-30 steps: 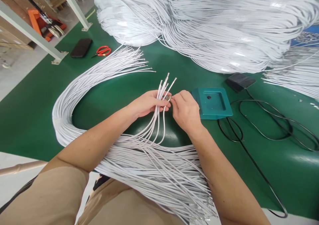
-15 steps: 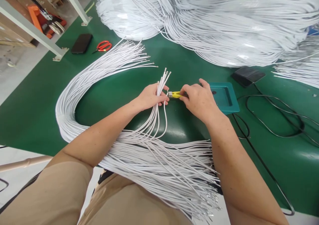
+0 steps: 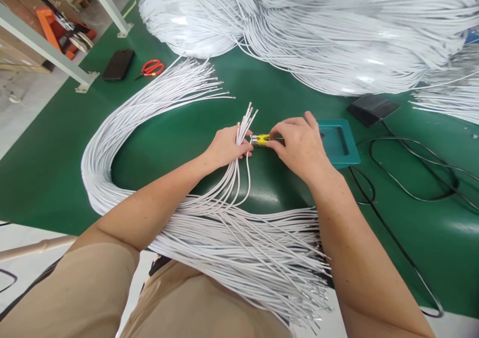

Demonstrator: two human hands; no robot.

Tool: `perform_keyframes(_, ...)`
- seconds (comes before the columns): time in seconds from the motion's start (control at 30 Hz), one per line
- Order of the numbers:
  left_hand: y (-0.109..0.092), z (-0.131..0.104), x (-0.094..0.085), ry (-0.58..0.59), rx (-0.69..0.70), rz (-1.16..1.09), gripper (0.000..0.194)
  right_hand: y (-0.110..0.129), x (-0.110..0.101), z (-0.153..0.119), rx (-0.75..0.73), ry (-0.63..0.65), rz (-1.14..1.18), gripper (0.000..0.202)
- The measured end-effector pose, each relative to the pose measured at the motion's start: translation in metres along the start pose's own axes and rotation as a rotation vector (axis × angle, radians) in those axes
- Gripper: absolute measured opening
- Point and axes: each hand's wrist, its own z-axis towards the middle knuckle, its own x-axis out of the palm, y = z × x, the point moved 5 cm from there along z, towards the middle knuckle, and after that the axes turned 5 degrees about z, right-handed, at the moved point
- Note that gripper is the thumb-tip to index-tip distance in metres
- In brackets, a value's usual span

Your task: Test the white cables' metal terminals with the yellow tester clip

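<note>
My left hand point(image 3: 225, 147) is closed round a small bunch of white cables point(image 3: 241, 131), whose tips point up past the fingers. One cable end bends toward a small yellow tool point(image 3: 263, 139) with a metal tip. My right hand point(image 3: 300, 146) pinches this tool from the right, thumb and fingers on its body. The metal tip meets the cable end beside my left fingertips; the exact contact is too small to tell. More white cables point(image 3: 239, 238) lie along the front edge and curve round to the left, their other ends fanned behind my left hand.
Large piles of white cables point(image 3: 337, 38) fill the back of the green table point(image 3: 48, 163). A teal tray point(image 3: 352, 153) is right of my right hand, with a black device point(image 3: 373, 109) and its cord beyond. Red-handled scissors point(image 3: 152, 68) and a black phone-like object point(image 3: 119, 65) lie back left.
The view has shifted slightly. My right hand has turned a little on the yellow tool, and its raised finger stands higher. My left hand keeps its hold on the cables.
</note>
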Motion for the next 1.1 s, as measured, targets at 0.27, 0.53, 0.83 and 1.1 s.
perform_keyframes(0.27,0.003,0.001,-0.008,0.060,-0.045,-0.056,0.036,-0.020,-0.003,-0.017,0.198,-0.188,-0.141,0.036)
perform_keyframes(0.53,-0.011,-0.004,-0.019,0.152,-0.039,-0.348,0.050,0.019,-0.021,-0.021,-0.153,-0.127,0.400,0.022)
perform_keyframes(0.83,-0.012,-0.006,-0.021,0.155,-0.109,-0.378,0.034,0.067,0.014,-0.045,-0.067,0.832,0.497,0.023)
perform_keyframes(1.1,-0.023,-0.016,-0.010,0.139,0.003,-0.298,0.044,0.019,0.000,-0.023,0.483,0.195,1.102,0.020)
